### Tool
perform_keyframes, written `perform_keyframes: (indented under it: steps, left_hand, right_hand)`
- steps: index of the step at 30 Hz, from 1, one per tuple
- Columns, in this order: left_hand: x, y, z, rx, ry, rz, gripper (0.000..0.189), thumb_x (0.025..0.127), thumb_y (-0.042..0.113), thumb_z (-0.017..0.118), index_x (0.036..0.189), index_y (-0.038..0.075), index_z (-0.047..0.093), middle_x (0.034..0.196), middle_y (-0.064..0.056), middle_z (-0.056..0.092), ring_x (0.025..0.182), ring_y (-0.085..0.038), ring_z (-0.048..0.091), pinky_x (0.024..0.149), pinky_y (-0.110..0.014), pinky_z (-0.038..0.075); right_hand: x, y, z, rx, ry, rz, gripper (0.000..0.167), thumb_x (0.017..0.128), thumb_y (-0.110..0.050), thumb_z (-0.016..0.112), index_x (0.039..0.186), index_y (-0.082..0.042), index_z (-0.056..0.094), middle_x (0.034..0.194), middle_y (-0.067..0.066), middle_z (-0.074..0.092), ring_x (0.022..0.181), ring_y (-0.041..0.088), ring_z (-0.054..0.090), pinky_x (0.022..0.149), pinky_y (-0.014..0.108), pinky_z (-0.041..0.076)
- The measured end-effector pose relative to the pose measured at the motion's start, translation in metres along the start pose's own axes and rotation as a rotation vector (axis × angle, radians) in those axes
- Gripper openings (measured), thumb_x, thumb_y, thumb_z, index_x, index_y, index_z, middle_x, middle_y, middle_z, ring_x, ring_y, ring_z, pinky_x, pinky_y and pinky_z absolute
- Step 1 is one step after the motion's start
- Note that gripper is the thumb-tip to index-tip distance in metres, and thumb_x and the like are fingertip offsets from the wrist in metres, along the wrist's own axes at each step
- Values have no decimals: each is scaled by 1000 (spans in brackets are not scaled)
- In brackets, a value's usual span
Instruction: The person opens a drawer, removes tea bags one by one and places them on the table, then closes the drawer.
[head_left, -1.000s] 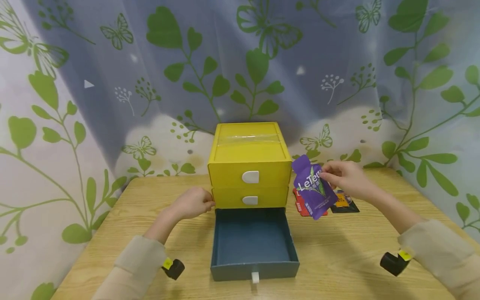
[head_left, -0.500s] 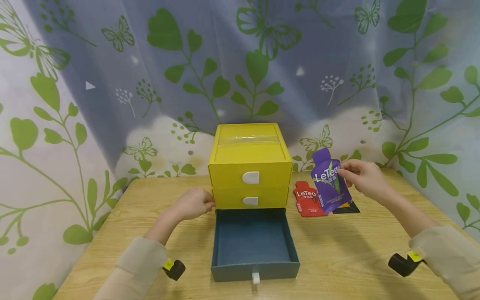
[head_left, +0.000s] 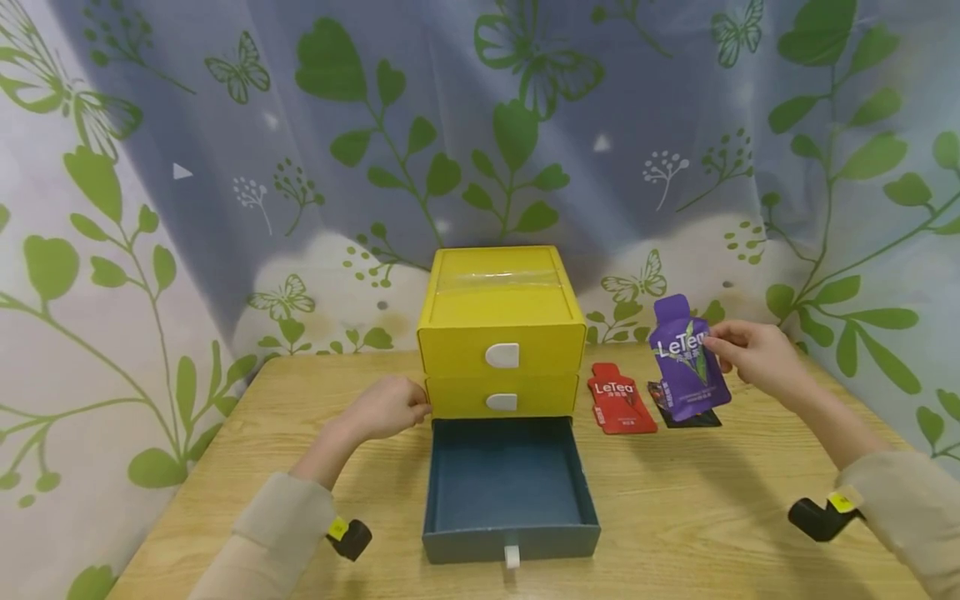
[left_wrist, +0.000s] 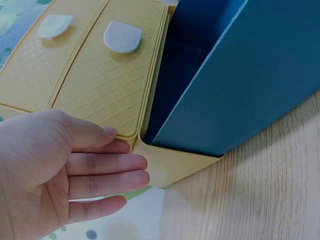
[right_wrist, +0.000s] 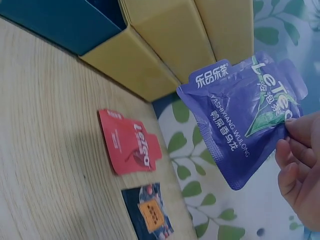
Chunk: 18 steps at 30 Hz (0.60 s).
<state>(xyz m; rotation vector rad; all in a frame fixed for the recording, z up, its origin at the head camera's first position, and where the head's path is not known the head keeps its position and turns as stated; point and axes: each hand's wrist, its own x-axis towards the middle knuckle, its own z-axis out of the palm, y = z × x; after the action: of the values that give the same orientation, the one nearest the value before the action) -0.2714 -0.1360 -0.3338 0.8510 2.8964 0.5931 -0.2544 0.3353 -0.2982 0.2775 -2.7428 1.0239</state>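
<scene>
A purple LeTea tea sachet [head_left: 690, 362] hangs above the table on the right, its printed side showing. My right hand [head_left: 757, 354] pinches it at its right edge between thumb and fingers. My left hand [left_wrist: 65, 170] touches the left side of the yellow drawer cabinet [head_left: 501, 287] at its front corner; the fingers look mostly straight, the thumb near the front edge. The cabinet's blue bottom drawer [head_left: 512, 543] is pulled out, and nothing shows inside it. Flat on the table lie a red LeTea sachet [head_left: 622, 404] and a black sachet [right_wrist: 147, 212], partly covered by the purple one in the head view.
The wooden table [head_left: 330, 517] carries everything. Two upper yellow drawers with white pull tabs [head_left: 502, 355] are closed. A leaf-patterned curtain [head_left: 480, 150] stands close behind the cabinet and table.
My right hand has moved to the right with the purple sachet, away from the cabinet. The red sachet is now uncovered. My left hand has kept its place.
</scene>
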Motion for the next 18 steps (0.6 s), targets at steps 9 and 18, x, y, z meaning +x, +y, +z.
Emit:
perform_keyframes:
  steps: [9, 18]
  left_hand:
    - [-1, 0, 0, -2, 0, 1, 21, 91, 11, 57, 75, 6, 69, 67, 2, 61, 51, -9, 46, 53, -26, 41]
    - [0, -1, 0, 6, 4, 4, 21, 91, 12, 57, 76, 5, 69, 67, 1, 62, 52, -9, 47, 54, -27, 41]
  right_hand:
    - [2, 23, -11, -17, 15, 61, 43, 99, -32, 43, 111, 8, 52, 70, 10, 55, 52, 13, 40, 47, 28, 35]
    - [3, 47, -17, -48, 27, 129, 50, 99, -35, 40, 116, 11, 49, 72, 8, 56, 55, 16, 43, 48, 29, 37]
